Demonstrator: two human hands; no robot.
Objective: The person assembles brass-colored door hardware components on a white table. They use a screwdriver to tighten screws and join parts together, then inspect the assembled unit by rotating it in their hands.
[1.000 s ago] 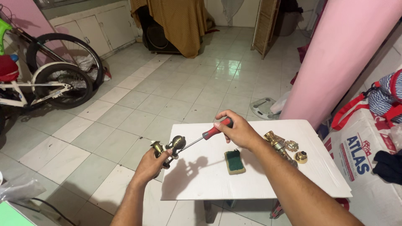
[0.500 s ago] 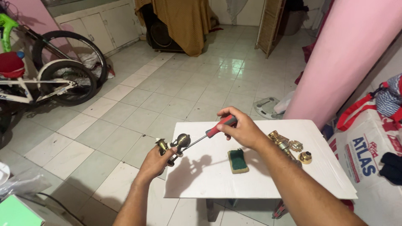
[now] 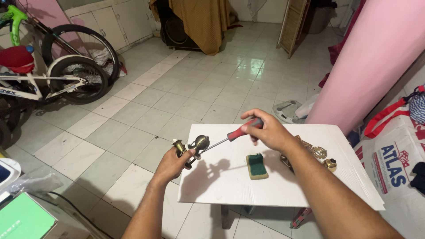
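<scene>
My left hand (image 3: 171, 164) grips a brass door-knob lock assembly (image 3: 193, 146) just off the left edge of the small white table (image 3: 221, 186). A red-handled screwdriver (image 3: 241, 130) is held in my right hand (image 3: 268, 132), and its metal shaft points left with the tip against the knob. On the table lie a green and yellow sponge (image 3: 256, 166) and several more brass lock parts (image 3: 319, 155), partly hidden behind my right forearm.
A white bicycle (image 3: 53, 79) leans at the left on the tiled floor. A pink curtain (image 3: 372, 62) hangs at the right, with a white printed sack (image 3: 389, 163) below it. A green box (image 3: 22, 219) sits at bottom left, a scale (image 3: 287, 110) beyond the table.
Both hands have kept their grips with the screwdriver tip on the knob. The view has shifted slightly to the right and down.
</scene>
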